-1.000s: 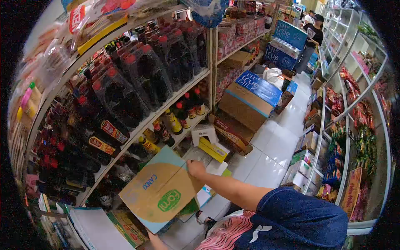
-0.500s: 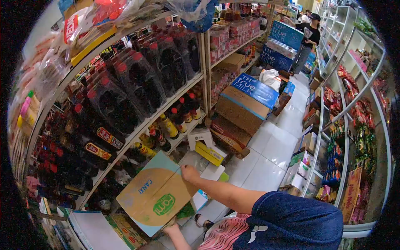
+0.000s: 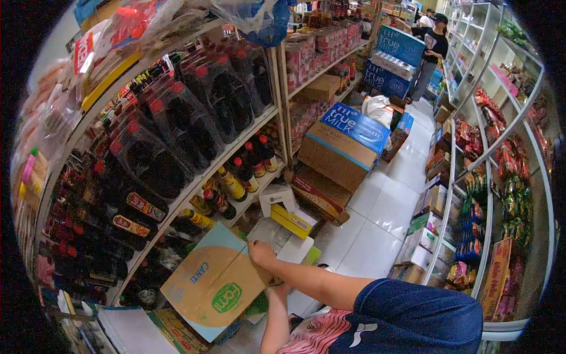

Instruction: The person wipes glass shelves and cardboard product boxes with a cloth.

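A cardboard carton with a light blue border, a green oval logo and the word CANXI is tilted in front of me. My right hand is closed on its upper right edge, fingers wrapped over the side. Close by, just below the right forearm, my left hand is at the carton's right side. Its fingers are mostly hidden there. Beyond the carton, a yellow box and a white box lie beside the lower shelf. Under the carton's lower left side is a green-and-brown box.
Shelves on the left hold dark bottles with red caps and yellow-labelled bottles. Stacked cartons stand along the tiled aisle. Glass-fronted shelves with snack packets line the right. A person stands farther down the aisle.
My left hand has moved from the carton's lower corner up along its right side, near my right hand. The carton has shifted slightly down and left in view.
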`<state>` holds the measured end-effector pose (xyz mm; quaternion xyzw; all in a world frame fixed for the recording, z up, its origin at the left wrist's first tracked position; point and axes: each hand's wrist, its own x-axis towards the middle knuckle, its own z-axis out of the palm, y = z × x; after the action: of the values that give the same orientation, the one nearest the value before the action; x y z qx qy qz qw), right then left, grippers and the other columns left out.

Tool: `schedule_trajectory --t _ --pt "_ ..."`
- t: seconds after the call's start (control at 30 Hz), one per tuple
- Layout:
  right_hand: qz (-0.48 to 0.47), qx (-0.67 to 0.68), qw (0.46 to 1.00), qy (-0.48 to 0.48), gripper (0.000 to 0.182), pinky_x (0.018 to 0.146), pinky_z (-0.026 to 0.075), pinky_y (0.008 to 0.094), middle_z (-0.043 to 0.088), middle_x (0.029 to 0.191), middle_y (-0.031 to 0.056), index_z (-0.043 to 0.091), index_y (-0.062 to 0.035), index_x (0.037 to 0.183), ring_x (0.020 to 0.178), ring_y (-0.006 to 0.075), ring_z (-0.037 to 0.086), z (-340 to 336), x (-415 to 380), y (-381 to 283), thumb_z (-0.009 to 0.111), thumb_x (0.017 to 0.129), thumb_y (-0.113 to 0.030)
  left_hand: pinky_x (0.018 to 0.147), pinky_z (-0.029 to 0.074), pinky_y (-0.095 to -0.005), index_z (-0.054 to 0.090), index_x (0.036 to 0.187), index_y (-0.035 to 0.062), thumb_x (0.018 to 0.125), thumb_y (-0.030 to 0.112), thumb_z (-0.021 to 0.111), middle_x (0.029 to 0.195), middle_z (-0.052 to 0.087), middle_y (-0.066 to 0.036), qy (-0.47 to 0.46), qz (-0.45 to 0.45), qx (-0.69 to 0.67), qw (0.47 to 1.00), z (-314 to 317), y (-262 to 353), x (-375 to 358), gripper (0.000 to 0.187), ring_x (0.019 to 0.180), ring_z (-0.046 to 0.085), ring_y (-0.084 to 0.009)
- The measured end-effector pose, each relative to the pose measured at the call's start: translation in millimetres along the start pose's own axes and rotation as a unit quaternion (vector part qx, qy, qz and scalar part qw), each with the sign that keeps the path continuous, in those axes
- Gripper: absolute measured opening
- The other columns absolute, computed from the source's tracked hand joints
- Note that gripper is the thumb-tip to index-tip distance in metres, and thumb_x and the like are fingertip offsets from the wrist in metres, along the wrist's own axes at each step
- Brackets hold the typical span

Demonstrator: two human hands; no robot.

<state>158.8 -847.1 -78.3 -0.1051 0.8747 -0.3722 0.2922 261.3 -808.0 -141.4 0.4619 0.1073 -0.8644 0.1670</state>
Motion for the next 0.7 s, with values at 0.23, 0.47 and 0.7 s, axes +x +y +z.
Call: schedule_trajectory --t 0.23,0.47,0.7 --pt "-0.030 -0.010 0.997 -0.069 0.050 0.087 0.036 0.0474 0.051 0.103 0.0291 0.051 0.0051 0.102 0.096 0.0436 0.049 -30 -18 -13 0.027 0.084 -0.036 0.084 0.040 -0.0414 0.048 0.113 0.0091 0.085 0.043 0.037 0.109 0.052 -0.007 -0.171 -0.029 0.180 0.968 29 -31 -46 0.046 0.098 0.049 -0.0254" --pt "-0.049 -0.009 0.996 -0.068 0.047 0.088 0.036 0.0462 0.049 0.108 0.0269 0.049 0.0033 0.106 0.099 0.0416 0.048 21 17 22 0.027 0.086 -0.034 0.076 0.044 -0.0341 0.048 0.111 0.0055 0.088 0.034 0.038 0.100 0.054 -0.006 -0.074 0.200 0.294 0.932 1 -4 -76 0.038 0.090 0.052 -0.0182" --pt "0.014 0.031 0.998 -0.060 0.054 0.088 0.035 0.0463 0.050 0.108 0.0260 0.050 0.0035 0.107 0.100 0.0416 0.047 -9 1 -5 0.029 0.086 -0.042 0.090 0.034 -0.0404 0.050 0.112 0.0032 0.083 0.017 0.050 0.110 0.050 -0.018 0.043 0.623 0.714 0.317 68 44 -139 0.033 0.107 0.043 -0.0316"
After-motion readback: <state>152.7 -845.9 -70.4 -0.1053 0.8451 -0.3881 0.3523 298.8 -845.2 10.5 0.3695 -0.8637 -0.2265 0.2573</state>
